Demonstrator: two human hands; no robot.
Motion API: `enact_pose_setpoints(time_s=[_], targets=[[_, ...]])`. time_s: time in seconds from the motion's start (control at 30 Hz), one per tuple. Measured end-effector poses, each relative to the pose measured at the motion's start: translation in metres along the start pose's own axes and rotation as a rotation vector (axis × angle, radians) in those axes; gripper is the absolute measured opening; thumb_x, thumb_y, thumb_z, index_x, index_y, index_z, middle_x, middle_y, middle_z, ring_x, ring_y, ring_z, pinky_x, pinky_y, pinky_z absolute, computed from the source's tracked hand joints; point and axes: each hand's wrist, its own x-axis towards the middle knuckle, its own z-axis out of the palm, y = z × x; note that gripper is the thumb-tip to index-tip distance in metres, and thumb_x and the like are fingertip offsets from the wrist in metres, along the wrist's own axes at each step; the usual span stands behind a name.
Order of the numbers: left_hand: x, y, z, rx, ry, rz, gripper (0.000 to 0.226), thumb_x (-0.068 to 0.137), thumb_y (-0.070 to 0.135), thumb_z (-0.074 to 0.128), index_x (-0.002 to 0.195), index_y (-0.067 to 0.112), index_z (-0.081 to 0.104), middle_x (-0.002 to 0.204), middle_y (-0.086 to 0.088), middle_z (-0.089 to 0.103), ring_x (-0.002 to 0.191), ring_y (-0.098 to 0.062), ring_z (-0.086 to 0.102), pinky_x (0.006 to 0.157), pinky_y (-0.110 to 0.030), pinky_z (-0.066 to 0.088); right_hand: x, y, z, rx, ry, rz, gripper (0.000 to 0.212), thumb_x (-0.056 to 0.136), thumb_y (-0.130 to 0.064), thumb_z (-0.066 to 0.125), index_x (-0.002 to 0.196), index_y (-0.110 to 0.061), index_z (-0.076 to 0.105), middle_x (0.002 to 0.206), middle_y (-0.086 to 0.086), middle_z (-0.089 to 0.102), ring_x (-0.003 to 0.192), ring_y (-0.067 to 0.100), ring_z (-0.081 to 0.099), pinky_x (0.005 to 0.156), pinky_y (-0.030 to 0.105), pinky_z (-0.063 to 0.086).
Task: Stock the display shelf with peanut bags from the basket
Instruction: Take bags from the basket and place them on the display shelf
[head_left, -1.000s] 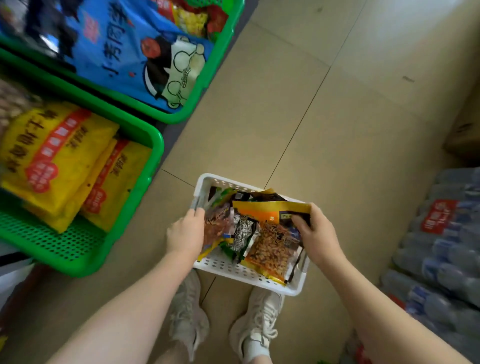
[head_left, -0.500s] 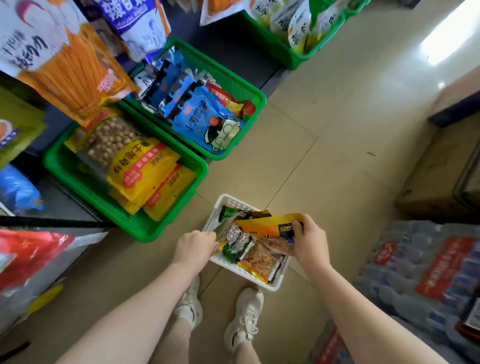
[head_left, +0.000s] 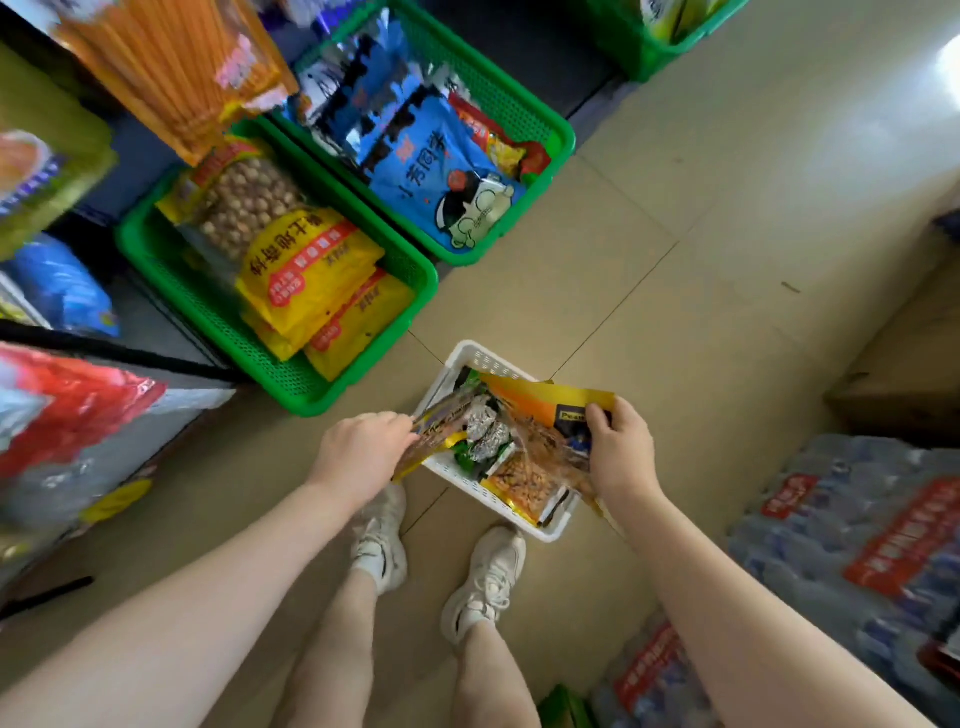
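A small white basket (head_left: 480, 356) of snack packets stands on the floor just ahead of my shoes. My right hand (head_left: 618, 452) grips an orange-and-yellow peanut bag (head_left: 540, 402) by its right edge, lifted above the basket. My left hand (head_left: 363, 452) holds another yellow-edged packet (head_left: 441, 423) at the basket's left rim. More peanut packets (head_left: 519, 480) and a silvery packet (head_left: 485, 428) lie inside. The display shelf (head_left: 156, 374) rises on the left, its lower level holding green bins.
Two green bins sit to the left: one (head_left: 291, 384) with yellow bags and nuts, one (head_left: 561, 140) with blue bags. A third green bin (head_left: 644, 57) is farther back. Shrink-wrapped water bottles (head_left: 857, 545) crowd the right, with a cardboard box (head_left: 904, 374) beyond them. Snack packs (head_left: 176, 67) hang at upper left.
The view has pulled up and back, showing more shelf. My right hand has raised the orange peanut bag out of the basket, and my left hand has taken hold of a packet at the left rim.
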Motion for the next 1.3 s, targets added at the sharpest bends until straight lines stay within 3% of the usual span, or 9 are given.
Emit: enact_pose_setpoints(time_s=[0.23,0.47,0.57,0.67,0.77,0.87,1.0,1.13,1.3], targets=[[-0.128,-0.020,-0.156,-0.191,0.385,-0.221,0.039,0.081,0.037,0.043,0.055,0.011,0.058,0.050,-0.005,0.055,0.053,-0.026,0.059,0.040,-0.027,0.041,-0.119,-0.150,-0.020,0.015,-0.114,-0.291,0.021,0.093,-0.020,0.046,0.073,-0.013,0.045,0.072,0.004,0.051,0.069,0.021,0.045,0.061,0.034,0.037],[-0.273,-0.077,-0.292,-0.286,0.876,-0.454,0.035,0.078,0.035,0.059,0.062,0.004,0.065,0.052,-0.009,0.059,0.055,-0.019,0.052,0.051,-0.028,0.029,-0.270,-0.295,0.010,0.243,-0.329,-0.670,0.027,0.094,-0.018,0.047,0.068,-0.016,0.041,0.068,0.006,0.041,0.059,0.007,0.037,0.057,0.025,0.033],[-0.337,-0.108,-0.340,-0.354,1.084,-0.601,0.030,0.074,0.024,0.067,0.056,0.002,0.058,0.045,-0.004,0.041,0.054,-0.012,0.034,0.050,-0.026,0.015,-0.338,-0.347,0.042,0.316,-0.429,-0.767,0.021,0.094,-0.027,0.048,0.075,-0.020,0.043,0.084,0.006,0.046,0.077,0.015,0.043,0.066,0.031,0.037],[-0.395,-0.146,-0.377,-0.483,1.255,-0.647,0.029,0.077,0.030,0.062,0.063,0.004,0.061,0.045,0.001,0.037,0.050,-0.008,0.037,0.047,-0.026,0.022,-0.410,-0.397,0.073,0.403,-0.469,-0.860,0.011,0.091,-0.035,0.050,0.086,-0.029,0.043,0.098,0.001,0.048,0.090,0.016,0.046,0.063,0.025,0.044],[-0.451,-0.193,-0.413,-0.542,1.434,-0.559,0.034,0.081,0.036,0.056,0.065,0.007,0.057,0.049,-0.002,0.038,0.052,-0.011,0.036,0.049,-0.030,0.023,-0.477,-0.438,0.100,0.479,-0.473,-0.966,0.019,0.080,-0.046,0.055,0.074,-0.029,0.049,0.091,0.005,0.054,0.088,0.024,0.056,0.076,0.049,0.049],[-0.502,-0.241,-0.452,-0.446,1.519,-0.477,0.041,0.079,0.046,0.046,0.059,0.011,0.053,0.050,-0.005,0.039,0.052,-0.014,0.036,0.052,-0.031,0.024,-0.528,-0.470,0.129,0.563,-0.518,-0.984,0.021,0.080,-0.046,0.058,0.082,-0.025,0.060,0.092,0.009,0.063,0.086,0.028,0.060,0.079,0.059,0.053],[-0.554,-0.293,-0.503,-0.271,1.588,-0.450,0.034,0.083,0.037,0.054,0.057,0.015,0.050,0.047,0.002,0.039,0.049,-0.014,0.034,0.049,-0.027,0.024,-0.581,-0.508,0.164,0.649,-0.613,-0.992,0.015,0.092,-0.029,0.053,0.078,-0.022,0.054,0.080,0.004,0.055,0.052,0.014,0.055,0.039,0.030,0.054],[-0.585,-0.353,-0.544,-0.066,1.679,-0.471,0.037,0.084,0.035,0.054,0.072,0.001,0.063,0.055,-0.009,0.055,0.054,-0.016,0.047,0.050,-0.027,0.024,-0.618,-0.555,0.186,0.658,-0.647,-1.155,0.024,0.083,-0.038,0.058,0.065,-0.021,0.054,0.073,0.011,0.054,0.063,0.023,0.052,0.064,0.048,0.048],[-0.573,-0.429,-0.567,-0.007,1.702,-0.545,0.037,0.088,0.025,0.056,0.067,-0.005,0.055,0.054,-0.015,0.048,0.052,-0.020,0.045,0.052,-0.027,0.014,-0.638,-0.625,0.220,0.749,-0.737,-1.208,0.032,0.092,-0.024,0.052,0.061,-0.019,0.047,0.053,-0.006,0.054,0.048,0.018,0.051,0.048,0.031,0.048]])
